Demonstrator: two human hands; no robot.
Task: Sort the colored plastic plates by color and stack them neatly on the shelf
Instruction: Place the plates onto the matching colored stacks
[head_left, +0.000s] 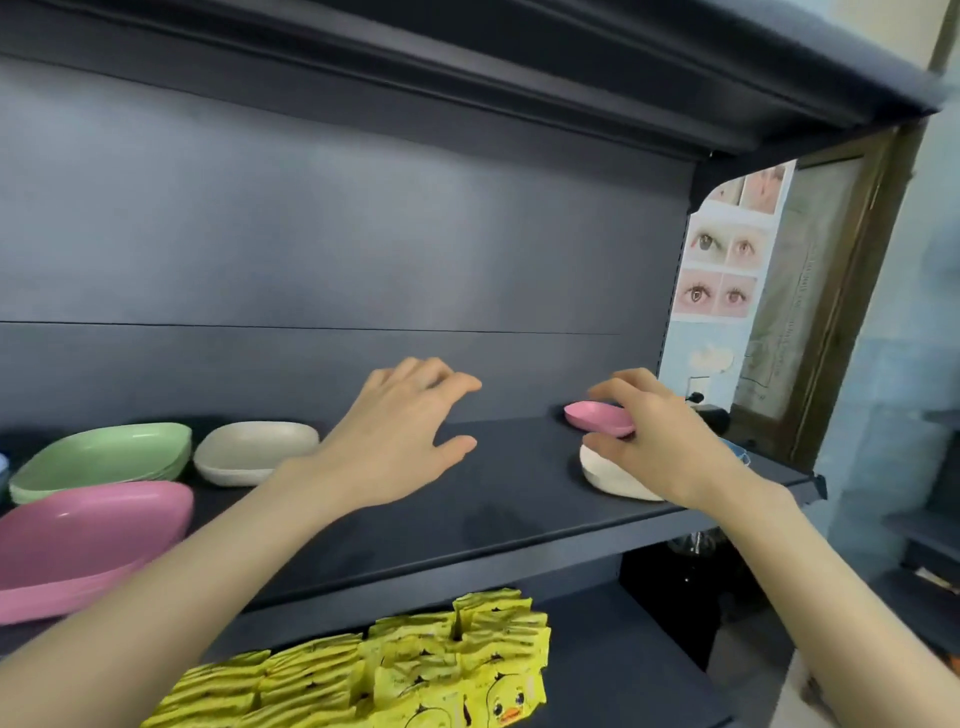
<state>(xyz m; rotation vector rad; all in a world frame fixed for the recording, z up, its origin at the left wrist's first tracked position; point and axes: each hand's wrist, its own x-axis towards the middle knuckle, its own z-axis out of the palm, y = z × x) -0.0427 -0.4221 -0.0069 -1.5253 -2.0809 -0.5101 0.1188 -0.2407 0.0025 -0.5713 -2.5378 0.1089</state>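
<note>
Head view: right hand (670, 441) grips pink plate (597, 417) above yellow duck packets (415, 670).

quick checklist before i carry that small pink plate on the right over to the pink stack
1. Grip: right hand has fingers and thumb around the pink plate: ok.
2. Left hand free: ok, open, holding nothing.
3. Path along the shelf: not ok, left hand hovers over the middle.
4. Pink stack top bare: ok.
5. White plate under the right hand separate from the pink plate: cannot tell.
6. Green stack and beige stack each one colour: ok.
</note>
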